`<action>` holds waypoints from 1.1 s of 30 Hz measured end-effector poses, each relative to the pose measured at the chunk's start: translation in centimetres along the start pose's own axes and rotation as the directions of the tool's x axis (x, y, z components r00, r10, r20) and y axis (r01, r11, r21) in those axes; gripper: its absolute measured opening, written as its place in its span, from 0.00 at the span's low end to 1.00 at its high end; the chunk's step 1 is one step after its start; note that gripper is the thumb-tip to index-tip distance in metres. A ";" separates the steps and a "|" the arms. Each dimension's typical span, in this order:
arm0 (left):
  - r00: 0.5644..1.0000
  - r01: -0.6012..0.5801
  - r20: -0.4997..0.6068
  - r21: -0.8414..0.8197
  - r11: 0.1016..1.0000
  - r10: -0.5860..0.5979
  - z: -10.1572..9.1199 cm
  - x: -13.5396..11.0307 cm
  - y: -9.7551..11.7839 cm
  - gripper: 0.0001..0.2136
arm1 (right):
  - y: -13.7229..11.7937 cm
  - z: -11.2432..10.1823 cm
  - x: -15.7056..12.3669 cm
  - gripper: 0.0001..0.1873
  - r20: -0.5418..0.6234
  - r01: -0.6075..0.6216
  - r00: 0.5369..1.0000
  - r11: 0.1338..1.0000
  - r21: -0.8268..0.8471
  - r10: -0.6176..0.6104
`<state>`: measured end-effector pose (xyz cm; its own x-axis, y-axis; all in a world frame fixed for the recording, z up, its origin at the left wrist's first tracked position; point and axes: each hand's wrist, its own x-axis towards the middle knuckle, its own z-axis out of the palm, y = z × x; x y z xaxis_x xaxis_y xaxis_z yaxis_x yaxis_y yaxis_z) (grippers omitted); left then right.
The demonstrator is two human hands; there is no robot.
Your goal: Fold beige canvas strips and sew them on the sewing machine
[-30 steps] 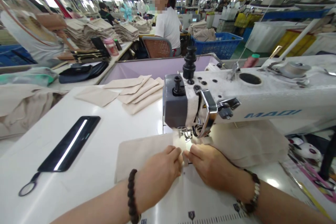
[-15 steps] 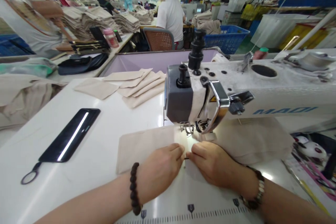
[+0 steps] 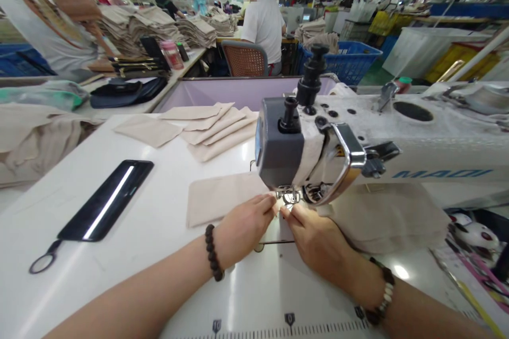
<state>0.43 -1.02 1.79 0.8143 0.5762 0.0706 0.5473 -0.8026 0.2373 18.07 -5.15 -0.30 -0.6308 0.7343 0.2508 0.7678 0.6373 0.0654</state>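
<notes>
A beige fabric piece (image 3: 222, 196) lies flat on the white table under the head of a white sewing machine (image 3: 358, 143). My left hand (image 3: 244, 228) rests on the fabric's near right edge, fingers pressed together on it just before the presser foot (image 3: 292, 197). My right hand (image 3: 314, 238) sits right beside it, fingertips pinching the same edge by the needle. Both wrists wear bead bracelets. A larger beige bundle (image 3: 389, 217) lies under the machine arm at right.
A black phone (image 3: 105, 201) with a ring strap lies at left. Several cut beige pieces (image 3: 210, 127) are fanned out behind. A ruler strip (image 3: 286, 323) runs along the near table edge. A person in white (image 3: 262, 21) sits ahead by a blue basket (image 3: 345, 58).
Both hands have pushed the fabric forward, away from me, so its edge now sits under the presser foot. The view has shifted slightly left and forward.
</notes>
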 end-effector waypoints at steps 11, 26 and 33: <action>0.997 0.064 -0.038 -0.029 0.998 -0.066 0.3 0.9 -1.4 0.07 | 0.0 0.7 -0.3 0.15 0.040 -0.073 0.997 0.997 0.005 0.073; 0.986 0.133 -0.121 0.190 0.973 -0.111 0.6 -0.6 -0.3 0.09 | 0.5 1.9 -0.8 0.18 -0.139 0.008 0.990 1.000 0.017 -0.005; 0.921 0.386 -0.153 0.250 0.888 -0.357 1.3 -0.5 -2.6 0.18 | 1.4 2.0 -1.0 0.19 -0.173 0.128 0.977 0.992 0.008 -0.125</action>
<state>-1.14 0.56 -0.14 0.5254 0.8412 0.1281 0.8484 -0.5293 -0.0038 19.53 -4.51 -2.38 -0.6929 0.5975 0.4036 0.6798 0.7280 0.0894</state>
